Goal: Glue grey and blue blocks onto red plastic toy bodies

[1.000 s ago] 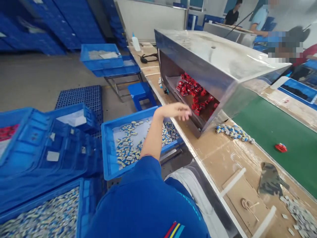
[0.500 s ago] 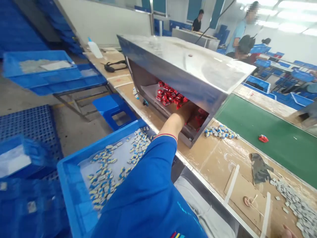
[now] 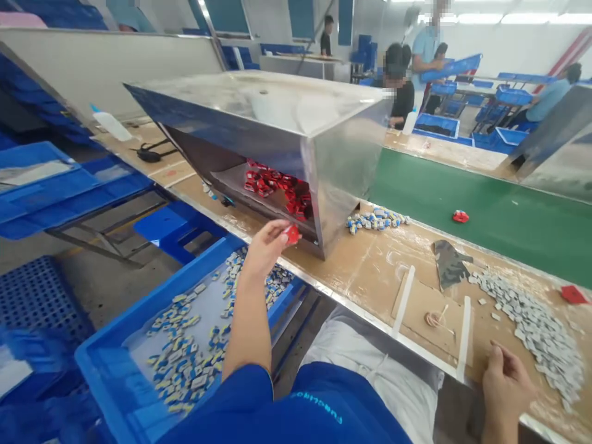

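My left hand is closed on a small red plastic part, just in front of the mouth of a metal hood. Inside the hood lies a heap of similar red parts. My right hand rests at the table's front edge with its fingers curled together; whether anything is between them cannot be made out. Beside it spreads a pile of small grey square pieces. A cardboard pad with white strips and a small coiled item lies to its left.
A blue tray of blue, yellow and grey pieces stands below my left arm. More such pieces lie by the hood. One red part sits on the green belt, near a camouflage cloth. Other people work in the background.
My left hand reached into the hood among the red parts and has come back out with one. My right hand has come further into view at the table's edge. The view has swung right.
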Motion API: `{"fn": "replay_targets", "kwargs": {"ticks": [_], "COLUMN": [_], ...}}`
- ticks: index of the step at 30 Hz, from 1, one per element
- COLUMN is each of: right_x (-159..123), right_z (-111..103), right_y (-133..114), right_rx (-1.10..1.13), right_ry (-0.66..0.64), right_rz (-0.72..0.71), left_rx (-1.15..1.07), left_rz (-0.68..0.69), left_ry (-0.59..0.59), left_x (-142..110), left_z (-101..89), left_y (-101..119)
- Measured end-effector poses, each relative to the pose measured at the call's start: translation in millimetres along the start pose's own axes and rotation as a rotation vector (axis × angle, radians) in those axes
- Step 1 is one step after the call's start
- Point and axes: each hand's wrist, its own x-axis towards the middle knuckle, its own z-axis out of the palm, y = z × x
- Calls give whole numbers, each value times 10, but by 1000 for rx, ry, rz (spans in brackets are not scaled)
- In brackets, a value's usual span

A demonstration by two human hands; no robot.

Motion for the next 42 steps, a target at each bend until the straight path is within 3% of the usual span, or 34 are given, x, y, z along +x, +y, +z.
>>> {"fn": "replay_targets", "kwargs": {"ticks": [2, 5, 10, 12, 15, 17, 19, 23, 25, 30, 36, 42], "right_x": [-24, -61, -120, -146, -187, -213, -235, -266, -275, -258, -178, -128], "right_z": [-4, -14, -41, -46, -54, -69, -90, -120, -110, -21, 76, 147], "right_y": [-80, -203, -296, -311, -349, -406, -497, -760, -897, -1138, -1174, -1163], "right_rx": [12, 48, 74, 85, 149, 214, 266, 298, 285, 236, 186, 193], "right_ry": [30, 9, 1, 4, -11, -58, -145, -445, -513, -483, -473, -451], "right_rz": [39, 37, -9, -12, -9, -13, -45, -211, -289, -444, -481, -540], "left_rx": [-131, -291, -408, -351, -166, -20, 71, 73, 79, 158, 130, 155], "left_rz": [-114, -332, -608, -578, -363, -195, -112, -149, -104, 21, -167, -205], "left_ry": [-52, -158, -380, -482, -651, -764, -859, -1001, -1030, -1032, -982, -935], "left_x": [-427, -849, -995, -962, -912, -900, -911, -968, -988, -1018, -1104, -1109], "left_z": [83, 483, 1304, 1527, 1718, 1776, 1809, 1877, 1920, 1936, 1795, 1796], "left_y": [-240, -531, -925, -1096, -1348, -1479, -1570, -1662, -1688, -1739, -1756, -1719]}}
